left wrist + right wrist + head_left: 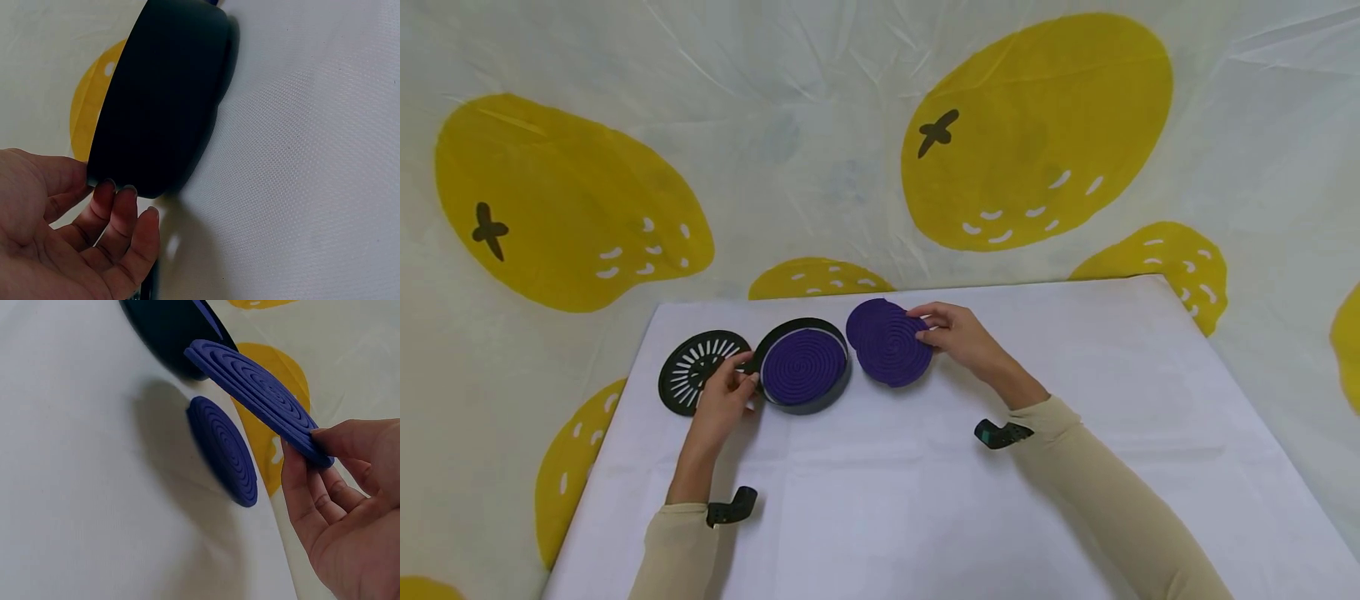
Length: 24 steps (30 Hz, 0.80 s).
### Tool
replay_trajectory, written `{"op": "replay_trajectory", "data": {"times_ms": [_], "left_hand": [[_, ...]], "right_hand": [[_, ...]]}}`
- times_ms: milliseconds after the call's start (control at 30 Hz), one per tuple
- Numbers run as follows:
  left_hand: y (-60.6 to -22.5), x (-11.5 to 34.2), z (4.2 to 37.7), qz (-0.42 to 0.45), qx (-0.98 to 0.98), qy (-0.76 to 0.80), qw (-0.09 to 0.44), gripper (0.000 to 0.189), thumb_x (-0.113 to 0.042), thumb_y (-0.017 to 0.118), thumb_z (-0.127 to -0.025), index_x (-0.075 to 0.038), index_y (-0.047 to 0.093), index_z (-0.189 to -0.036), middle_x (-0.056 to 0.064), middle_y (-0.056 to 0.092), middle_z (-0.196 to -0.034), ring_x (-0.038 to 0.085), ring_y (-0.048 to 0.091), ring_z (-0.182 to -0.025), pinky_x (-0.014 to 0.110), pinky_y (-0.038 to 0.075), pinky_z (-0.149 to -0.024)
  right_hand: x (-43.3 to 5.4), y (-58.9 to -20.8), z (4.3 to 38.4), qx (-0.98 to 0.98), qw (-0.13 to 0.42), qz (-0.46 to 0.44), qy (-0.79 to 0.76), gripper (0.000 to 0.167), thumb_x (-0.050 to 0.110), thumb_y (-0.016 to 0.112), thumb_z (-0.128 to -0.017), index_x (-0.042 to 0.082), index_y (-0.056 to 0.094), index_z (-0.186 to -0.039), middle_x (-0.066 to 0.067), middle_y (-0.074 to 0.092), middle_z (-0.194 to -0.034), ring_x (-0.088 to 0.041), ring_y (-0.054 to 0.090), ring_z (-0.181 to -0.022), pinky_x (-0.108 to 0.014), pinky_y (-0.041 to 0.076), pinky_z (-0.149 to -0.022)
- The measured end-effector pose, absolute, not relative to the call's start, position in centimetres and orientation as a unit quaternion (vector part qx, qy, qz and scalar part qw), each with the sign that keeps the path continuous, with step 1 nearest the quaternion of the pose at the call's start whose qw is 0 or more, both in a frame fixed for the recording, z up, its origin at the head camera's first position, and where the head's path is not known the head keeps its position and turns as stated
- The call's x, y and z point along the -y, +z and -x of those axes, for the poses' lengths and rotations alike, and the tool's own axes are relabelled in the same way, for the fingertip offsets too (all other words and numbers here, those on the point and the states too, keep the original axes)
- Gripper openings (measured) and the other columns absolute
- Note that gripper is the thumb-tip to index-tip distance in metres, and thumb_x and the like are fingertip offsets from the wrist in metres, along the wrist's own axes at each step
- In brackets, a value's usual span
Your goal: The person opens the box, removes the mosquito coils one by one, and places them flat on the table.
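Observation:
In the head view a dark round holder (808,408) stands left of centre, with a purple spiral-ridged coaster (801,367) showing inside its rim. My left hand (726,396) pinches the holder's left edge; in the left wrist view the thumb and fingertips meet at the end of the dark holder wall (156,100). My right hand (962,337) pinches a second purple coaster (256,390) by its edge, thumb on top and fingers beneath. That coaster is raised and tilted above a third purple coaster (225,453), which lies on the table and is partly covered in the head view.
A black slotted disc (681,375) lies at the table's far left, partly behind my left hand. The white-covered table (865,500) ends at the back against a pale sheet (820,167) printed with yellow fruit.

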<state>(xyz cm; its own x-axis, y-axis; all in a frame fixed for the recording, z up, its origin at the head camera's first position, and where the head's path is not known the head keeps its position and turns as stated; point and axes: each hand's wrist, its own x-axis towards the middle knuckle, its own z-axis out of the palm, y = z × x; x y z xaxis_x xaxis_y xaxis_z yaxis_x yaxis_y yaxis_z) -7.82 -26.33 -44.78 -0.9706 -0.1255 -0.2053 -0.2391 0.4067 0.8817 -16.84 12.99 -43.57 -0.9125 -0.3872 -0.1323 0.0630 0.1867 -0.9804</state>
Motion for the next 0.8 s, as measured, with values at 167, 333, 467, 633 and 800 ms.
{"op": "replay_trajectory", "data": {"times_ms": [167, 333, 467, 633, 800], "left_hand": [[-44.5, 26.2, 7.9, 0.111, -0.835, 0.536, 0.056, 0.050, -0.010, 0.056, -0.104, -0.010, 0.044, -0.152, 0.020, 0.059, -0.100, 0.027, 0.063, -0.087, 0.036, 0.060, -0.066], [-44.7, 26.3, 8.0, 0.110, -0.834, 0.536, 0.062, 0.052, -0.011, 0.056, -0.104, -0.009, 0.041, -0.154, 0.019, 0.059, -0.101, 0.027, 0.063, -0.088, 0.037, 0.060, -0.067], [-45.1, 26.4, 8.0, 0.107, -0.834, 0.538, 0.056, 0.052, -0.013, 0.057, -0.104, -0.010, 0.042, -0.154, 0.019, 0.059, -0.101, 0.025, 0.063, -0.087, 0.036, 0.060, -0.066], [-45.1, 26.5, 8.0, 0.112, -0.834, 0.537, 0.059, 0.052, -0.013, 0.056, -0.104, -0.010, 0.042, -0.154, 0.019, 0.059, -0.102, 0.027, 0.063, -0.088, 0.036, 0.060, -0.066], [-45.1, 26.5, 8.1, 0.113, -0.834, 0.537, 0.066, 0.052, -0.010, 0.055, -0.104, -0.006, 0.040, -0.154, 0.020, 0.059, -0.102, 0.028, 0.063, -0.089, 0.037, 0.060, -0.067]], "right_hand": [[-14.0, -43.7, 16.8, -0.760, 0.172, 0.100, -0.619, 0.036, 0.003, 0.065, -0.097, 0.006, 0.063, -0.133, -0.021, 0.067, -0.106, -0.013, 0.064, -0.083, -0.026, 0.058, -0.072], [-15.0, -44.1, 17.0, -0.762, 0.166, 0.093, -0.619, 0.037, 0.002, 0.064, -0.097, 0.005, 0.062, -0.134, -0.022, 0.067, -0.111, -0.013, 0.064, -0.086, -0.027, 0.059, -0.073], [-15.7, -44.5, 17.2, -0.754, 0.163, 0.089, -0.630, 0.037, 0.001, 0.063, -0.098, 0.005, 0.060, -0.135, -0.023, 0.066, -0.114, -0.014, 0.066, -0.087, -0.028, 0.060, -0.072], [-16.4, -44.8, 17.5, -0.746, 0.156, 0.087, -0.641, 0.039, -0.001, 0.063, -0.097, 0.003, 0.058, -0.136, -0.028, 0.065, -0.114, -0.015, 0.067, -0.084, -0.028, 0.060, -0.070], [-17.0, -45.0, 17.8, -0.748, 0.148, 0.085, -0.641, 0.040, -0.002, 0.062, -0.098, 0.003, 0.058, -0.137, -0.029, 0.064, -0.114, -0.014, 0.066, -0.084, -0.026, 0.059, -0.070]]}}
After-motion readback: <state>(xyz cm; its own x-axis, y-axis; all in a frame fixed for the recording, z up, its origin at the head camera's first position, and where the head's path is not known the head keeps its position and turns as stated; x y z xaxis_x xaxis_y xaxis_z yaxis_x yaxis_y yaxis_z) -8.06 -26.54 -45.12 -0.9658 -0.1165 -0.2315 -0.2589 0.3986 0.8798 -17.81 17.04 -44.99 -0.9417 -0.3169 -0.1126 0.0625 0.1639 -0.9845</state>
